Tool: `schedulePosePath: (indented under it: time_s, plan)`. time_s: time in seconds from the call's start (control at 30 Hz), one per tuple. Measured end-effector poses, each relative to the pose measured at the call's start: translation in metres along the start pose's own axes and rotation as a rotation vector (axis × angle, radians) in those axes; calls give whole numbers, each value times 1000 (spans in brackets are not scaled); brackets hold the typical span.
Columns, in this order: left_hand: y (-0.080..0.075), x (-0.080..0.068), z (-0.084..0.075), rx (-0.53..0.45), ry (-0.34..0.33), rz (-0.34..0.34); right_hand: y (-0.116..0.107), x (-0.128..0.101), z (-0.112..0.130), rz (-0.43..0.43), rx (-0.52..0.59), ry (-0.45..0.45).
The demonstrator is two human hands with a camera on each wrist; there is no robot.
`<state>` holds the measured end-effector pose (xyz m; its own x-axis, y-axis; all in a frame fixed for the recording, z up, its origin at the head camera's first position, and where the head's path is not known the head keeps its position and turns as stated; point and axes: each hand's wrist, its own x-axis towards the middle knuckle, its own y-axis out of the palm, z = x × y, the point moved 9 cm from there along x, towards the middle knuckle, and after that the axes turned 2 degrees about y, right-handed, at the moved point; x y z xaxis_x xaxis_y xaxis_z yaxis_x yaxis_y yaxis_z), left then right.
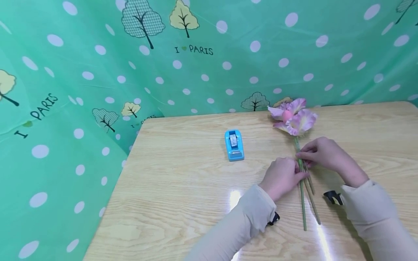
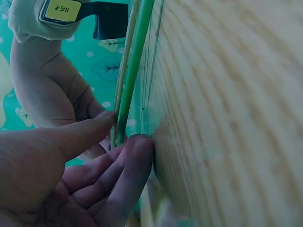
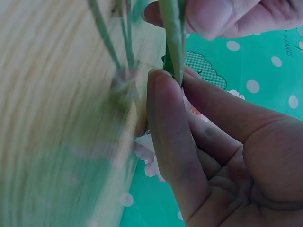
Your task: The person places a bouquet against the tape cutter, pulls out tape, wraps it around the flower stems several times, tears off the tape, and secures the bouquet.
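A small bunch of flowers with pink-purple ruffled blooms (image 1: 302, 121) lies on the right of the table, heads toward the back edge. Its long green stems (image 1: 302, 206) run toward the front and fan apart at their lower ends. My right hand (image 1: 321, 154) pinches the stems below the blooms between thumb and fingers. Just lower down, my left hand (image 1: 282, 177) holds them from the other side. In the left wrist view the green stems (image 2: 135, 71) pass between thumb and fingertips, close beside the tabletop. The right wrist view shows the right fingers (image 3: 168, 109) gripping the stems.
A blue tape dispenser (image 1: 234, 145) stands left of the flowers, toward the back. The light wooden table (image 1: 169, 181) ends at a green dotted cloth (image 1: 202, 78) behind and to the left. Black wrist mounts (image 1: 333, 197) stick out near both cuffs.
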<state>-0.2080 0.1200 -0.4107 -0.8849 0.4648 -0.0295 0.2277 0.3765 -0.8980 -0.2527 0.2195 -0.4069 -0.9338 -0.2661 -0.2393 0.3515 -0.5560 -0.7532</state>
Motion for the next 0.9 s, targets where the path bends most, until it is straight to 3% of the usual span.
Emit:
schedulePosePath:
  time_s: [0.23, 0.43, 0.57, 0.9]
  plan:
    - [0, -3, -2, 26, 32, 26, -1, -8, -5, 18, -51, 26]
    - [-16, -10, 9, 36, 46, -2, -5, -14, 2, 4, -162, 36]
    - [-31, -15, 21, 48, 41, -29, -13, -20, 14, -55, -209, 28]
    - [-68, -32, 56, -2, 62, -110, -16, -25, 65, -236, -217, -214]
